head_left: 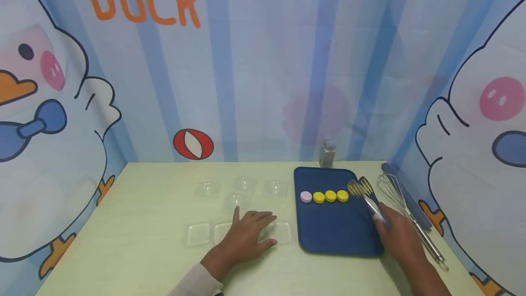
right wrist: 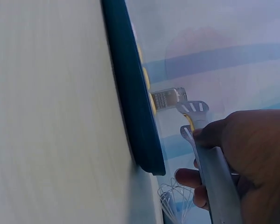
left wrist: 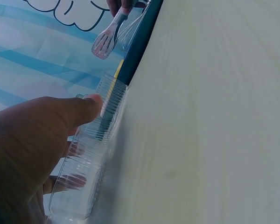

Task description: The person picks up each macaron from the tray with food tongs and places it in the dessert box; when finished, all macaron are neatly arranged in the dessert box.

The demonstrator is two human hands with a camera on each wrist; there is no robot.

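Head: tongs near yellow discs

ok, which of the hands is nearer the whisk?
Right. The right hand, holding the tongs, is close beside the whisk, just left of its handle in the head view; the left hand is beyond the tray, at a clear container.

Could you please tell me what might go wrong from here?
The yellow macaron-like pieces sit close together, so the tongs could nudge one while reaching for another. The left hand spreads over the front clear containers, which look light and might slide if bumped. The whisk lies close beside the right hand, so a sideways swing could knock it.
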